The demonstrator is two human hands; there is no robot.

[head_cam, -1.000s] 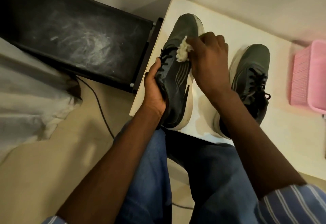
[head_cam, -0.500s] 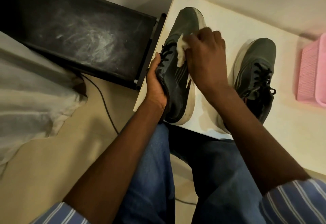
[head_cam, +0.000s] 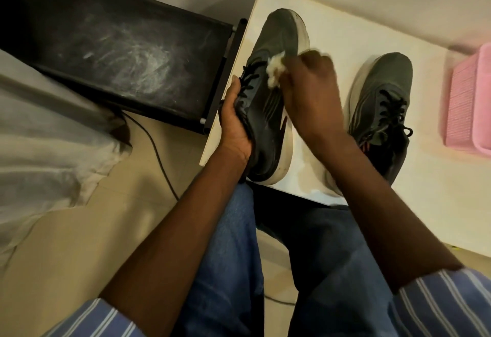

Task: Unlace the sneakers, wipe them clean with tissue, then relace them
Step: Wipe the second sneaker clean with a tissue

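Your left hand (head_cam: 235, 121) grips the near sneaker (head_cam: 268, 92) by its collar and lace side, fingers curled round it, holding it tipped on edge at the corner of the white table (head_cam: 438, 204). Your right hand (head_cam: 309, 89) is blurred but its fingers are bunched round a wad of tissue (head_cam: 275, 69), pressing it on that shoe's upper beside the laces. 2nd sneaker (head_cam: 382, 108) sits laced on the table just to the right, w/ a pink basket (head_cam: 470, 103) farther right.

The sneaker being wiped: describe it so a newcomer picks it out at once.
On the white table, two dark grey sneakers stand side by side. It is the sneaker nearest the table's left edge, beside the black panel. Unlike its neighbour, it has hands and white tissue on it.
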